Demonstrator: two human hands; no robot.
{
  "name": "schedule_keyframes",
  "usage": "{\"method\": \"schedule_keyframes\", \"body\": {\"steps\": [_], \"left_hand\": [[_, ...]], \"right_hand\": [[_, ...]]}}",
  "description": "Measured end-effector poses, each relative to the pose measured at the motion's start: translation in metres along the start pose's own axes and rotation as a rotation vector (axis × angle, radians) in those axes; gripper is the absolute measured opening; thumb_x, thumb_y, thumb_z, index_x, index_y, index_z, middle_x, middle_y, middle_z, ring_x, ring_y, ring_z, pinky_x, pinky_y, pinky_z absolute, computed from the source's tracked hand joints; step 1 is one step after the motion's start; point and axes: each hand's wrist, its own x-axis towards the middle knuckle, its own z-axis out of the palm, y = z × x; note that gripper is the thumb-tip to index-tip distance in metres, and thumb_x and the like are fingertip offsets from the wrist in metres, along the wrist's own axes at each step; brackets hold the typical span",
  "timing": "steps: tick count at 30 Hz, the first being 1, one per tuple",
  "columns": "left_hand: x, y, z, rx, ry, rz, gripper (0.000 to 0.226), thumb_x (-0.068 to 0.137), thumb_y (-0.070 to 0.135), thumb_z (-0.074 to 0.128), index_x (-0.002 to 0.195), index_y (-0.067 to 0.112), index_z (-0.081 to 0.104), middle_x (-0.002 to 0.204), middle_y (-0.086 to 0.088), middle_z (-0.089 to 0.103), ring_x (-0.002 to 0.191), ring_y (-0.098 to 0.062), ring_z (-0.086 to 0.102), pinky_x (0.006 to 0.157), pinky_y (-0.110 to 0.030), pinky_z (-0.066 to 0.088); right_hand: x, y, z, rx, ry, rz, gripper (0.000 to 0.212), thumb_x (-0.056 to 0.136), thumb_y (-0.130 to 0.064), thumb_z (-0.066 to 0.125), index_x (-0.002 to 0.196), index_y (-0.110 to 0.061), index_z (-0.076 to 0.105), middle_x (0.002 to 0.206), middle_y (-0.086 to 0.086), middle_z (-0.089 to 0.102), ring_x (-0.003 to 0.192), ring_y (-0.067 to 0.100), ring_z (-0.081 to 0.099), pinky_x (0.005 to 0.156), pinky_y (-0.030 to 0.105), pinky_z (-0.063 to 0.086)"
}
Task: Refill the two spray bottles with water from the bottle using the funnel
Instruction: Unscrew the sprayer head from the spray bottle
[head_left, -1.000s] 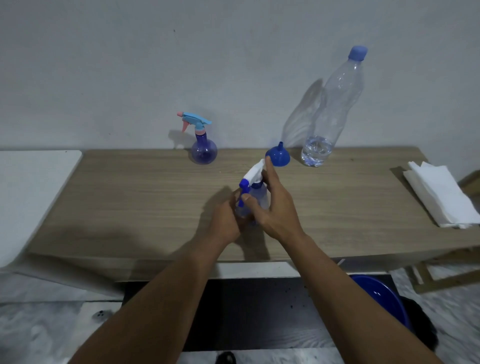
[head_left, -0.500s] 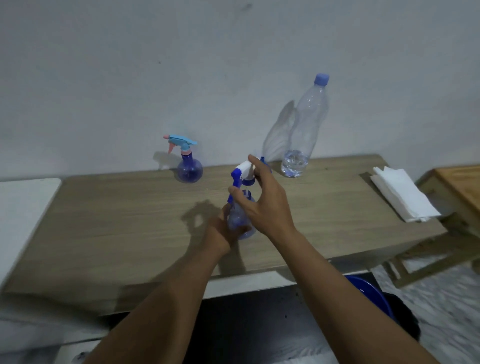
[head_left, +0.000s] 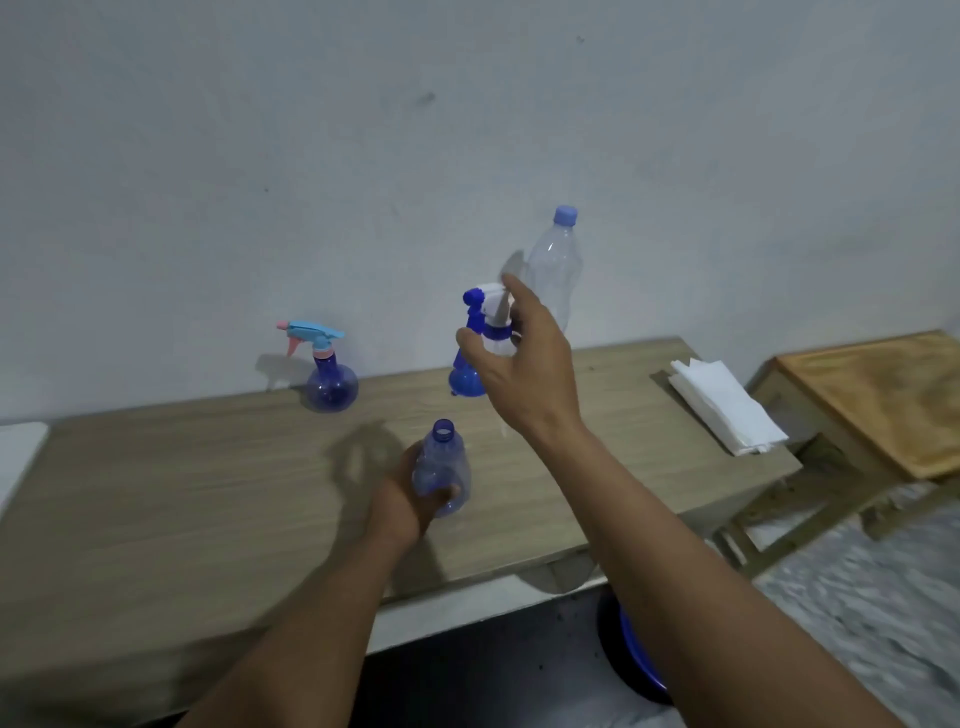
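Observation:
My left hand (head_left: 402, 493) grips a small clear-blue spray bottle body (head_left: 441, 470) standing on the wooden table (head_left: 182, 493); its neck is uncovered. My right hand (head_left: 524, 364) holds its blue-and-white spray head (head_left: 485, 312) lifted above and behind the bottle. The blue funnel (head_left: 465, 382) sits on the table behind, partly hidden by my right hand. A second spray bottle (head_left: 327, 371) with a light-blue and pink head stands at the back left. The tall clear water bottle (head_left: 556, 270) with a blue cap stands by the wall, behind my right hand.
A stack of white paper napkins (head_left: 727, 405) lies at the table's right end. A wooden stool (head_left: 878, 400) stands to the right of the table. A blue basin (head_left: 636, 654) sits on the floor under the table's front edge.
My right hand has lifted the spray head off the bottle and raised it up and back. My left hand still holds the bottle body. The view has shifted left.

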Motion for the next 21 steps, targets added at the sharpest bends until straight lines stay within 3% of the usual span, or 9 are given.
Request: {"method": "schedule_keyframes", "body": {"steps": [3, 6, 11, 17, 21], "left_hand": [[-0.003, 0.002, 0.001, -0.062, 0.011, -0.001, 0.066, 0.067, 0.029, 0.083, 0.128, 0.023, 0.056, 0.118, 0.002, 0.067, 0.100, -0.015, 0.063, 0.087, -0.032, 0.052], [-0.001, 0.001, 0.006, -0.093, 0.082, 0.013, 0.053, 0.071, 0.013, 0.079, 0.120, 0.022, 0.060, 0.108, 0.003, 0.071, 0.091, -0.015, 0.067, 0.069, -0.020, 0.048], [-0.001, -0.007, 0.010, -0.051, 0.102, 0.086, 0.067, 0.074, 0.021, 0.082, 0.133, 0.029, 0.051, 0.118, 0.009, 0.066, 0.103, -0.014, 0.064, 0.086, -0.029, 0.050], [-0.005, -0.004, 0.013, -0.047, 0.107, 0.096, 0.079, 0.077, 0.022, 0.080, 0.143, 0.036, 0.038, 0.133, 0.011, 0.057, 0.119, -0.011, 0.056, 0.099, -0.033, 0.048], [-0.006, 0.002, 0.016, -0.023, 0.141, 0.087, 0.072, 0.081, 0.019, 0.078, 0.143, 0.031, 0.042, 0.131, 0.010, 0.059, 0.117, -0.010, 0.057, 0.093, -0.024, 0.048]], "right_hand": [[0.001, 0.025, 0.001, -0.165, -0.102, 0.065, 0.074, 0.087, -0.033, 0.071, 0.151, -0.026, 0.034, 0.124, -0.002, 0.056, 0.099, 0.011, 0.060, 0.084, 0.027, 0.049], [-0.002, 0.064, 0.008, -0.316, -0.177, 0.134, 0.068, 0.084, -0.029, 0.069, 0.143, -0.023, 0.036, 0.124, 0.003, 0.058, 0.099, 0.021, 0.063, 0.080, 0.037, 0.053], [-0.018, 0.134, 0.019, -0.561, -0.309, 0.235, 0.056, 0.086, -0.033, 0.066, 0.134, -0.016, 0.042, 0.114, 0.013, 0.061, 0.101, 0.034, 0.062, 0.078, 0.040, 0.051], [-0.040, 0.194, 0.029, -0.692, -0.418, 0.238, 0.050, 0.096, -0.041, 0.058, 0.136, -0.014, 0.046, 0.125, 0.015, 0.059, 0.113, 0.035, 0.057, 0.091, 0.046, 0.050], [-0.050, 0.222, 0.030, -0.808, -0.479, 0.143, 0.054, 0.101, -0.033, 0.049, 0.150, -0.012, 0.036, 0.152, 0.018, 0.041, 0.140, 0.033, 0.038, 0.113, 0.046, 0.035]]}}
